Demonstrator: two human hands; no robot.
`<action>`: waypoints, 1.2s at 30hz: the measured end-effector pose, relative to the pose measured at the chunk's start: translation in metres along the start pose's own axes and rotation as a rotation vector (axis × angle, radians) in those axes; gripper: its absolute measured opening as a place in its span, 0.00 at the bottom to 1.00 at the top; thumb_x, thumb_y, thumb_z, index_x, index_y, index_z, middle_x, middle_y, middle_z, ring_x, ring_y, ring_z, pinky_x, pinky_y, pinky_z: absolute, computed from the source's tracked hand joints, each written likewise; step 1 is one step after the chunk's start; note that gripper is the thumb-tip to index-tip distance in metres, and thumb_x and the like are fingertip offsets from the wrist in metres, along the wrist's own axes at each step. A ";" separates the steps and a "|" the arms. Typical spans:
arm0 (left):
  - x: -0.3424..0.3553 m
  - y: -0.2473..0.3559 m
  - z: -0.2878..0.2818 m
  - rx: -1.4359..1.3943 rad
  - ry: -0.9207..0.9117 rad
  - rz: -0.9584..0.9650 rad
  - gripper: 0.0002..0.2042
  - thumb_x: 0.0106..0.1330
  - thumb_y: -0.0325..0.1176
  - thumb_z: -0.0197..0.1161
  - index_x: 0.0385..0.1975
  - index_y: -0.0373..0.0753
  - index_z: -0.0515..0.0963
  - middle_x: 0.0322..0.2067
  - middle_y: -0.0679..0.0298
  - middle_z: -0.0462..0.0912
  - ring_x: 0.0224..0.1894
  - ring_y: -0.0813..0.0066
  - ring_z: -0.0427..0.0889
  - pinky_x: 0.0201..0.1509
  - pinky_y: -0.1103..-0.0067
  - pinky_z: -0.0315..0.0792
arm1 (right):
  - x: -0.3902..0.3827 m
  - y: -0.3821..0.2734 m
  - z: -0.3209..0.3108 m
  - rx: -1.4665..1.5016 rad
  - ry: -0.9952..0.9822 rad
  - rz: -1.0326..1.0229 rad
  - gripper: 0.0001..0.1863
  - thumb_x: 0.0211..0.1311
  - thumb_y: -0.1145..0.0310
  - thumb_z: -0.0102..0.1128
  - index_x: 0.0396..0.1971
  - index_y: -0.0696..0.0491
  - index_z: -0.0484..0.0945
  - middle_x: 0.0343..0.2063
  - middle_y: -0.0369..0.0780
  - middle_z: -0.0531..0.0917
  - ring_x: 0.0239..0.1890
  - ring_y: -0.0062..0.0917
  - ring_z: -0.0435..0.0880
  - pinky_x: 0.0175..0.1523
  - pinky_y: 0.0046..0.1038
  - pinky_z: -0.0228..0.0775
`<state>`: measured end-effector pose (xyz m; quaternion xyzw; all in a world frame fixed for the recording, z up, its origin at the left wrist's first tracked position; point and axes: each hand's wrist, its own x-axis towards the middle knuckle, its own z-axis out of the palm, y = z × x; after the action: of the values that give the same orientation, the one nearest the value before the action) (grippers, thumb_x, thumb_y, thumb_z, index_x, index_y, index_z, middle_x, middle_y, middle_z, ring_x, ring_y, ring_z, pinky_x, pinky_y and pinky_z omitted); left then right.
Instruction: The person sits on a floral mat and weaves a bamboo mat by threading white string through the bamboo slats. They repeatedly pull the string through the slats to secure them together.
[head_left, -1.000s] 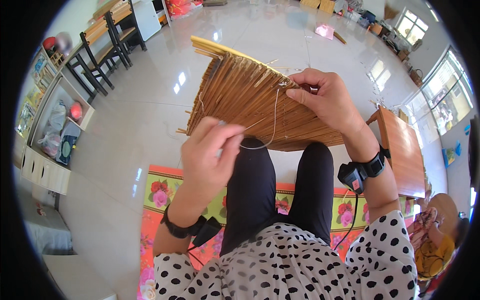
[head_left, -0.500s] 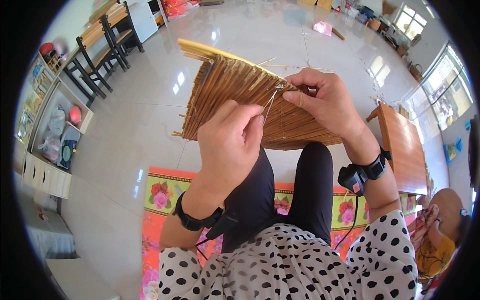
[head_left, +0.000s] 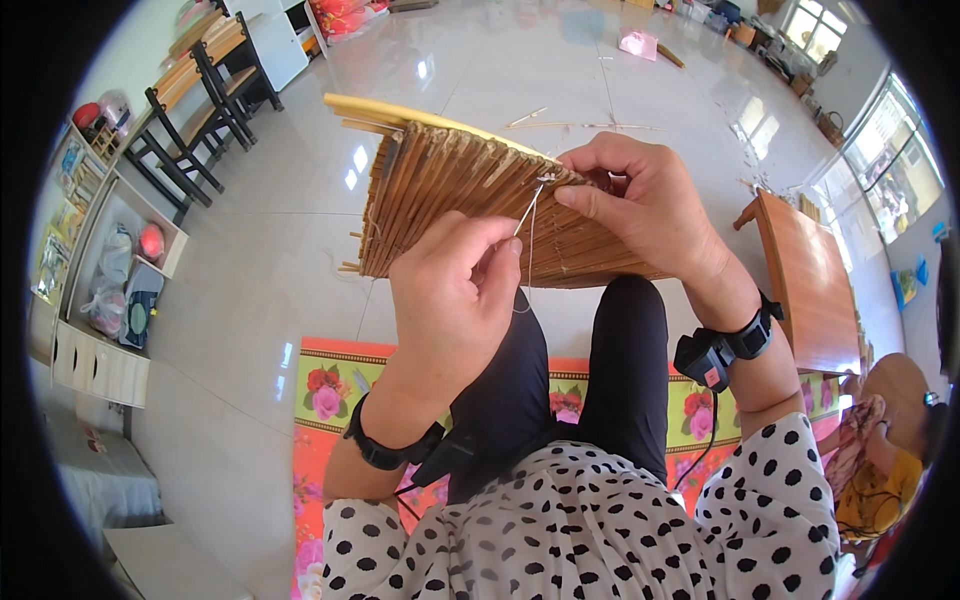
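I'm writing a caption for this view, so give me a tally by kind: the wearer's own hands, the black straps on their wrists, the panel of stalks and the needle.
Hands: 2 (left hand, right hand)
Black wrist straps: 2
Stalk panel: 1
Needle: 1
Total: 6

A white polka-dot blouse [head_left: 590,515] is worn with black trousers [head_left: 625,370]; black wrist straps [head_left: 748,340] are fitted with boxy dark modules [head_left: 700,362] (a thin black cable [head_left: 714,428] is trailed by each).
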<state>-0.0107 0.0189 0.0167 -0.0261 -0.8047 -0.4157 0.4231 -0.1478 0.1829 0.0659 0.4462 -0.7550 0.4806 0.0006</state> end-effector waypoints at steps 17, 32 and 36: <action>-0.198 -0.005 -0.041 -0.460 -0.393 -0.609 0.06 0.73 0.20 0.59 0.46 0.34 0.77 0.30 0.66 0.80 0.27 0.81 0.77 0.29 0.82 0.71 | -0.155 0.020 0.094 -0.303 0.038 -0.622 0.24 0.35 0.77 0.67 0.40 0.64 0.84 0.38 0.43 0.82 0.34 0.33 0.80 0.37 0.30 0.75; -0.224 -0.028 -0.037 -0.276 -0.334 -0.367 0.16 0.69 0.24 0.70 0.55 0.35 0.82 0.51 0.61 0.86 0.51 0.69 0.84 0.57 0.73 0.77 | -0.161 0.024 0.097 -0.221 -0.068 -0.470 0.24 0.35 0.81 0.72 0.41 0.61 0.85 0.38 0.42 0.81 0.33 0.34 0.80 0.35 0.31 0.74; -0.233 -0.030 -0.035 -0.280 -0.320 -0.376 0.16 0.68 0.25 0.71 0.55 0.37 0.82 0.53 0.60 0.86 0.52 0.67 0.84 0.58 0.71 0.77 | -0.164 0.026 0.103 -0.222 -0.050 -0.477 0.22 0.36 0.77 0.69 0.39 0.62 0.84 0.37 0.42 0.81 0.33 0.33 0.79 0.36 0.30 0.74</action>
<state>0.1497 0.0472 -0.1563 0.0001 -0.7866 -0.5845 0.1987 -0.0223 0.2223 -0.0788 0.6205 -0.6764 0.3697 0.1441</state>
